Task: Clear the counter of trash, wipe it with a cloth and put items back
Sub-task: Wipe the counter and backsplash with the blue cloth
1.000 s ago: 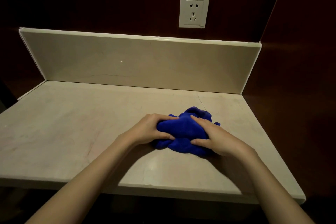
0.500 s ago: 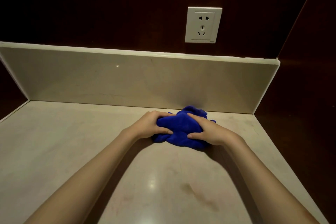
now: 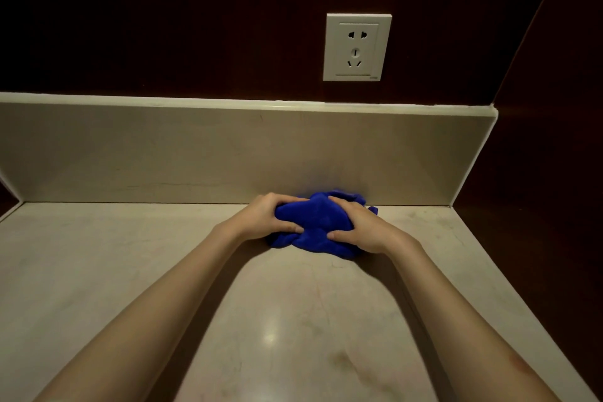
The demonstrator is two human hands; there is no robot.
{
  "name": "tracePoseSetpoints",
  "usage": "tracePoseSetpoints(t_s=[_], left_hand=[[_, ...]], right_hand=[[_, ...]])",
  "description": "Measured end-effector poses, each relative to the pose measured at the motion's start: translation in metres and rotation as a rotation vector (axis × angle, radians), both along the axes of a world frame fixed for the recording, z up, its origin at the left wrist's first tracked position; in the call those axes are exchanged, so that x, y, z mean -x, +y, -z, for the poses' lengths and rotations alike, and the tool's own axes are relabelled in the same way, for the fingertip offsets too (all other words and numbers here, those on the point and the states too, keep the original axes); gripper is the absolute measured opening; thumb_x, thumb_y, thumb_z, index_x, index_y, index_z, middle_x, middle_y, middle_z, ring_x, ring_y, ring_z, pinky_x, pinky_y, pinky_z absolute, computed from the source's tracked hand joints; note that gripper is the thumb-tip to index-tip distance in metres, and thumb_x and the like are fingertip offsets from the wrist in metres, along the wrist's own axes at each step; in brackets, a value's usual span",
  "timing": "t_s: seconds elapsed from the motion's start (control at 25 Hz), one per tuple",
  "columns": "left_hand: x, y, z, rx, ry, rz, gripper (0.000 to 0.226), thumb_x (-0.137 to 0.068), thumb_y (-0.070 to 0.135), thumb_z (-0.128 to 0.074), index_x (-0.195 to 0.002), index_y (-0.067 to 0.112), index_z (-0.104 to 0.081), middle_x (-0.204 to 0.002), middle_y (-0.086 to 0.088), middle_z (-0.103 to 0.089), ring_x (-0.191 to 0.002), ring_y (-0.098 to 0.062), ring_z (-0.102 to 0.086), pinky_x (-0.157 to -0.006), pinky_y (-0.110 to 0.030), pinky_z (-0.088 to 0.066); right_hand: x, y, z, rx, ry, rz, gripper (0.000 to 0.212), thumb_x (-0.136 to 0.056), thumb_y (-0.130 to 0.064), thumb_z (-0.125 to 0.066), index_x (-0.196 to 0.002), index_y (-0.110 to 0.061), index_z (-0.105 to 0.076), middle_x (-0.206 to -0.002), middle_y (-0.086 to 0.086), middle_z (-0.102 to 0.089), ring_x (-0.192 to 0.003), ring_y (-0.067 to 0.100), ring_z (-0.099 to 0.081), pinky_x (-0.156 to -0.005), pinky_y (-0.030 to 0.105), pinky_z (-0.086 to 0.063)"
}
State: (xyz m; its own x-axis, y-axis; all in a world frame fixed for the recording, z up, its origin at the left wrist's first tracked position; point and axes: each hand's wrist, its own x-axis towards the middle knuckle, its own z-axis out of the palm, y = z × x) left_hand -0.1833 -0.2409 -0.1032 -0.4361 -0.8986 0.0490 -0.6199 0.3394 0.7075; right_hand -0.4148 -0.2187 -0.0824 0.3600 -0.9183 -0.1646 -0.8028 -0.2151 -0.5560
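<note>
grip (image 3: 359,228) and cloth (image 3: 313,223) now nearer backsplash (image 3: 195,153)

The cloth (image 3: 315,225) lies on the counter (image 3: 98,271), against the backsplash (image 3: 163,153), between the left hand (image 3: 264,217) and right hand (image 3: 362,228); a socket (image 3: 357,47) sits on the wall above.

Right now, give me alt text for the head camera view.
Both hands, left hand and right hand, grip a bunched blue cloth on a beige counter, up against the backsplash. A white wall socket sits above on a dark wall.
</note>
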Motion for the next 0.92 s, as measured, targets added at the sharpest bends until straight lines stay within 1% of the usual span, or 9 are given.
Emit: tracePoseSetpoints(t_s=[0.16,0.32,0.48,0.64,0.8,0.92], left_hand=[[-0.001,0.020,-0.006,-0.076,0.025,0.009,0.057,-0.075,0.040,-0.079,-0.127,0.038,-0.058,-0.112,0.017,-0.068,-0.100,-0.002,-0.064,-0.087,-0.028,-0.055],[-0.007,0.055,-0.004,-0.070,0.059,-0.013,0.048,-0.075,0.040,-0.078,-0.121,0.034,-0.064,-0.108,0.015,-0.070,-0.098,-0.003,-0.065,-0.087,-0.031,-0.055],[-0.016,0.103,-0.002,-0.070,0.056,-0.048,0.048,-0.075,0.043,-0.077,-0.120,0.033,-0.064,-0.104,0.014,-0.071,-0.096,-0.005,-0.066,-0.086,-0.034,-0.055],[-0.023,0.159,-0.001,-0.053,0.067,-0.082,0.048,-0.076,0.039,-0.077,-0.122,0.034,-0.062,-0.106,0.015,-0.070,-0.097,-0.003,-0.065,-0.085,-0.031,-0.055],[-0.030,0.216,0.000,-0.027,0.067,-0.110,0.050,-0.077,0.034,-0.078,-0.123,0.040,-0.059,-0.112,0.017,-0.068,-0.101,0.002,-0.063,-0.088,-0.027,-0.053],[-0.036,0.248,0.001,-0.021,0.056,-0.134,0.050,-0.076,0.038,-0.078,-0.122,0.042,-0.059,-0.112,0.019,-0.068,-0.102,0.003,-0.062,-0.089,-0.027,-0.053]], right_hand=[[0.001,0.019,0.001,0.024,-0.019,0.007,0.080,-0.087,-0.039,-0.064,-0.151,-0.029,-0.017,-0.153,-0.003,-0.028,-0.138,0.020,-0.030,-0.113,0.042,-0.030],[-0.003,0.050,0.004,0.028,-0.035,-0.026,0.079,-0.087,-0.040,-0.064,-0.150,-0.030,-0.018,-0.152,-0.005,-0.030,-0.137,0.018,-0.032,-0.112,0.041,-0.032],[-0.010,0.092,0.007,0.061,-0.015,-0.074,0.079,-0.087,-0.040,-0.063,-0.150,-0.029,-0.017,-0.152,-0.006,-0.029,-0.136,0.016,-0.031,-0.113,0.041,-0.031],[-0.017,0.139,0.007,0.073,-0.005,-0.129,0.079,-0.088,-0.040,-0.061,-0.151,-0.029,-0.015,-0.154,-0.006,-0.027,-0.138,0.016,-0.029,-0.114,0.043,-0.031],[-0.022,0.187,0.012,0.124,0.012,-0.194,0.079,-0.090,-0.043,-0.058,-0.152,-0.029,-0.011,-0.155,-0.005,-0.023,-0.140,0.015,-0.025,-0.115,0.040,-0.028],[-0.026,0.215,0.012,0.138,0.018,-0.222,0.080,-0.090,-0.046,-0.057,-0.152,-0.030,-0.010,-0.156,-0.005,-0.021,-0.141,0.015,-0.023,-0.115,0.039,-0.027]])
